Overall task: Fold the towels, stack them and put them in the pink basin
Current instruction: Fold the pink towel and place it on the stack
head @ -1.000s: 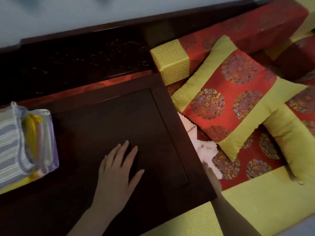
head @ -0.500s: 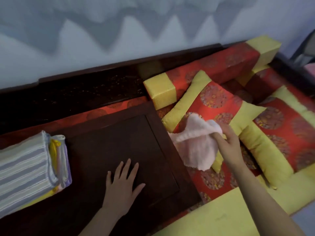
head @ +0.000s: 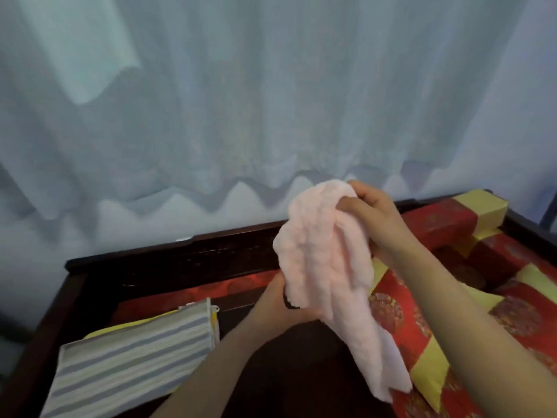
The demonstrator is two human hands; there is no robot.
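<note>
A crumpled pale pink towel (head: 325,267) hangs in the air above the dark wooden table (head: 301,372). My right hand (head: 373,212) grips its top end, fingers curled round the cloth. My left hand (head: 280,306) holds the towel's lower left edge from beneath. The rest of the towel trails down to the right. On the table's left end lies a stack of folded towels (head: 129,363), a blue-and-white striped one on top and a yellow one under it. The pink basin is not in view.
Red and yellow patterned cushions (head: 470,297) cover the seat to the right of the table. A dark wooden backrest (head: 180,254) runs behind the table. Pale curtains (head: 241,101) hang behind it.
My right hand lifted the pink towel from beside the cushions up over the table. My left hand left the tabletop and took hold of the towel's lower edge. The view tilted upward.
</note>
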